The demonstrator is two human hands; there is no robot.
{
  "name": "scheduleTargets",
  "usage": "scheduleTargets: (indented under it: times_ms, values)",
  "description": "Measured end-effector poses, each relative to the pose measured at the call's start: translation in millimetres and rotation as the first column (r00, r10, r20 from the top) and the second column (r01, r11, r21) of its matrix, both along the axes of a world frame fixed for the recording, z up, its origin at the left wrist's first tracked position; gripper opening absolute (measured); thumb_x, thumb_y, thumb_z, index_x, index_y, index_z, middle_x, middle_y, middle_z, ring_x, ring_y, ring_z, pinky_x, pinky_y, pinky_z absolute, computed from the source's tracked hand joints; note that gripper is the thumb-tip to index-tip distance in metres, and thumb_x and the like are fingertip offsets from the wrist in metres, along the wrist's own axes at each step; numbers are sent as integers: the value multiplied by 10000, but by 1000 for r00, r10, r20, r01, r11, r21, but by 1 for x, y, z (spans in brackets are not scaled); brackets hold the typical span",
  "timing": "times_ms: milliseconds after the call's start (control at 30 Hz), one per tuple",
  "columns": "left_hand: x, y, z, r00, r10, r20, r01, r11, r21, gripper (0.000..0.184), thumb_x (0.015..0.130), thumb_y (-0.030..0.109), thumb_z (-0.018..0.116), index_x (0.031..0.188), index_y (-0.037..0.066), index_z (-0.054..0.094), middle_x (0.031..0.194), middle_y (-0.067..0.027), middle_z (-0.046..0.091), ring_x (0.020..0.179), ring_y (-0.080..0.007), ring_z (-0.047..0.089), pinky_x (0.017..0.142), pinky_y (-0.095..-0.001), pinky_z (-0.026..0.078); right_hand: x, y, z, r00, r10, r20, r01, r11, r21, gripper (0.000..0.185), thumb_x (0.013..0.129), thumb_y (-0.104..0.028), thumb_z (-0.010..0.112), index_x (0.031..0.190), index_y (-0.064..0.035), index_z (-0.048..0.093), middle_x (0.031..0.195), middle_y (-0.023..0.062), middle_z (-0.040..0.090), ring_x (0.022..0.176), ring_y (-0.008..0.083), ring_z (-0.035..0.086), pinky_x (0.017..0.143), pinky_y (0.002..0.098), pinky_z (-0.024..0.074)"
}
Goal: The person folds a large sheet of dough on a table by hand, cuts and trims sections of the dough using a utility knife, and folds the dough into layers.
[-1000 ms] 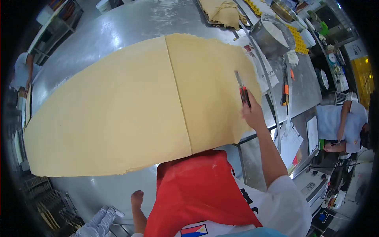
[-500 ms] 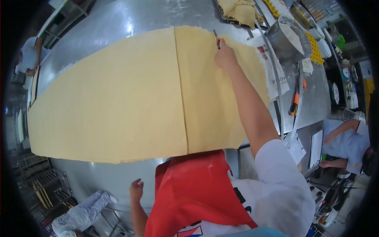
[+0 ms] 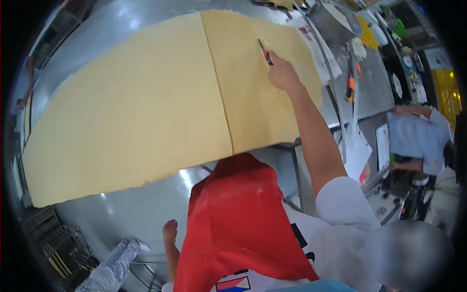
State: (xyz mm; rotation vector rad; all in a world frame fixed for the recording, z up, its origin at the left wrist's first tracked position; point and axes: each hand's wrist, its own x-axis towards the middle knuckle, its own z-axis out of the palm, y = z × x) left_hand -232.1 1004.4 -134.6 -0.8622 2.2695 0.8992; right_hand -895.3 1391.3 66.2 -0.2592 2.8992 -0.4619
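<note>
A huge, thin sheet of pale yellow dough (image 3: 131,107) covers much of the metal table. A straight line runs across it, and the section to the right (image 3: 238,92) looks slightly darker. My right hand (image 3: 283,73) is closed around a red-and-black utility knife (image 3: 267,57) above that right section. The blade points toward the far edge; whether its tip touches the dough I cannot tell. Beside my red apron (image 3: 233,209), my left hand (image 3: 170,231) hangs low, away from the table, with its fingers curled in and nothing visible in them.
On the right, the metal table (image 3: 374,87) carries a metal pot (image 3: 333,22) of white powder, a yellow tray (image 3: 367,31) and an orange-handled tool (image 3: 350,87). A co-worker (image 3: 418,136) stands at the right. Another person's legs (image 3: 121,260) and a rack (image 3: 53,238) are lower left.
My right hand and the knife have moved nearer to me over the dough, away from its far edge. The view has shifted and tilted. My left hand still hangs low.
</note>
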Motion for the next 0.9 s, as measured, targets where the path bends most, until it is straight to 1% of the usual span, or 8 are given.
scheduleTargets:
  times_ms: [67, 333, 533, 600, 700, 767, 833, 900]
  values:
    - [-3, -13, -16, 869, 490, 68, -495, 853, 166, 259, 959, 231, 641, 1123, 55, 735, 787, -45, 676, 581, -146, 548, 529, -314, 462, 45, 19, -13, 999, -14, -37, 15, 1000, 28, 603, 924, -94, 481, 1519, -45, 395, 1189, 294, 654, 1037, 478, 644, 940, 524, 497]
    - [17, -82, -48, 795, 606, -8, -558, 737, 380, 258, 951, 230, 649, 1156, 96, 733, 757, 9, 625, 598, -85, 516, 525, -268, 434, 239, 62, 6, 995, -95, 23, 95, 995, -30, 597, 964, -111, 497, 1547, -107, 369, 1138, 328, 647, 1044, 502, 627, 900, 532, 498]
    - [22, -90, -60, 888, 397, 232, -444, 871, 210, 158, 949, 186, 573, 1008, 104, 694, 766, 3, 620, 626, -99, 570, 515, -265, 461, 394, 125, 3, 978, -88, 190, 87, 996, 10, 602, 979, -99, 502, 1565, -114, 362, 1118, 298, 675, 1007, 479, 660, 894, 480, 519]
    - [19, -86, -62, 822, 516, 242, -567, 781, 261, 109, 936, 145, 574, 954, 110, 676, 748, -8, 618, 608, -106, 585, 503, -273, 476, 429, 146, -10, 987, -98, -128, 85, 991, -104, 447, 981, -166, 546, 1412, -44, 536, 935, 227, 709, 859, 398, 697, 791, 455, 529]
    - [7, -91, -72, 931, 312, 187, -354, 896, 268, 156, 928, 198, 578, 860, 148, 709, 638, 13, 578, 485, -115, 523, 448, -297, 412, 387, 173, -12, 786, -607, 117, 617, 781, -97, 283, 979, -235, 591, 1129, -1, 650, 791, 147, 681, 759, 266, 682, 706, 395, 509]
    - [-10, -101, -91, 924, 348, 157, -379, 886, 266, 160, 922, 189, 586, 859, 126, 719, 686, -9, 620, 524, -135, 569, 466, -316, 440, 314, 168, -1, 822, -569, -7, 538, 782, -314, 284, 944, -276, 631, 862, -7, 593, 760, 126, 626, 685, 235, 633, 628, 389, 474]
    - [-41, -113, -86, 995, 98, 9, -98, 990, 97, 223, 923, 195, 630, 1058, 60, 745, 818, -70, 699, 631, -160, 628, 558, -320, 490, 235, 165, -2, 826, -563, 30, 504, 715, -484, 320, 926, -306, 662, 843, 1, 620, 714, 81, 607, 667, 188, 601, 612, 370, 455]
    - [-89, -106, -39, 978, 209, 22, -211, 972, 103, 253, 930, 202, 634, 1108, 54, 738, 883, -97, 726, 688, -194, 662, 613, -339, 518, 156, 179, -43, 832, -543, 114, 443, 528, -725, 317, 912, -305, 686, 873, 8, 655, 729, 67, 621, 672, 158, 587, 615, 356, 448]
